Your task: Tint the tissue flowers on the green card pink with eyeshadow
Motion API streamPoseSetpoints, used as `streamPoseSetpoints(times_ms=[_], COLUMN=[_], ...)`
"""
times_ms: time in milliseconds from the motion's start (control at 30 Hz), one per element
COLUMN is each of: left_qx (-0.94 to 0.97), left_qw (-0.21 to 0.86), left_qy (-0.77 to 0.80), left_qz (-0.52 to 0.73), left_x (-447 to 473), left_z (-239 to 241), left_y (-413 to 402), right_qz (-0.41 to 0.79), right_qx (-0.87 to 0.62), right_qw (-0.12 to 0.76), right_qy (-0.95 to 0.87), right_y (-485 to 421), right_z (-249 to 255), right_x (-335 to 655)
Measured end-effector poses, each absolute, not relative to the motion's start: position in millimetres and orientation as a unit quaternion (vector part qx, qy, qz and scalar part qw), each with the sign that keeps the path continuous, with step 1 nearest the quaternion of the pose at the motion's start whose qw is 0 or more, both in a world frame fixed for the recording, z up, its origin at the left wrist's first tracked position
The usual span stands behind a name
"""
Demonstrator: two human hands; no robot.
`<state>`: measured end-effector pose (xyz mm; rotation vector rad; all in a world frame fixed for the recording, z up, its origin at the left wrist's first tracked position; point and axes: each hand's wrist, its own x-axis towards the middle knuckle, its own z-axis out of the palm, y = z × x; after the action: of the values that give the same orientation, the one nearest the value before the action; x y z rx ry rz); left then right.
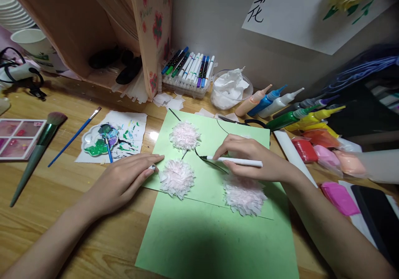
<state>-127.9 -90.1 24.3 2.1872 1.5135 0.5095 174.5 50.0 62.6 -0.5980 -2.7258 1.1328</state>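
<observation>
My right hand (249, 156) grips a white marker (240, 161), its black tip touching the green paper (205, 133) at a dark curved line. Pale pink ruffled paper flowers sit on the sheet: one at the upper left (185, 136), another at the lower left (177, 179), and a third (245, 196) below my right hand. Part of that side is hidden by the hand. My left hand (124, 179) lies at the sheet's left edge, fingers stretched forward, with a small white marker cap (152, 167) pinched by the thumb. Black stem lines run between the flowers.
Left are a paint palette (99, 144) with a brush, a blue paintbrush (75, 137) and a large makeup brush (39, 158). Behind stand a box of markers (190, 73) and a tub of tissue (230, 90). Several paint bottles (280, 104) and clay packets (330, 154) lie right.
</observation>
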Motion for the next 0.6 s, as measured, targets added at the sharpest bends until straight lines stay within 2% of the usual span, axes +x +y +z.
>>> streamPoseSetpoints(times_ms=[600], left_qx=[0.785], left_qw=[0.219], left_qy=[0.549], left_qz=[0.186], left_x=[-127.5], left_z=[25.1], left_y=[-89.9], right_qz=[0.372], right_qx=[-0.192], right_qw=[0.066], right_qy=[-0.906], right_y=[51.5], right_z=[62.0], right_x=[175.2])
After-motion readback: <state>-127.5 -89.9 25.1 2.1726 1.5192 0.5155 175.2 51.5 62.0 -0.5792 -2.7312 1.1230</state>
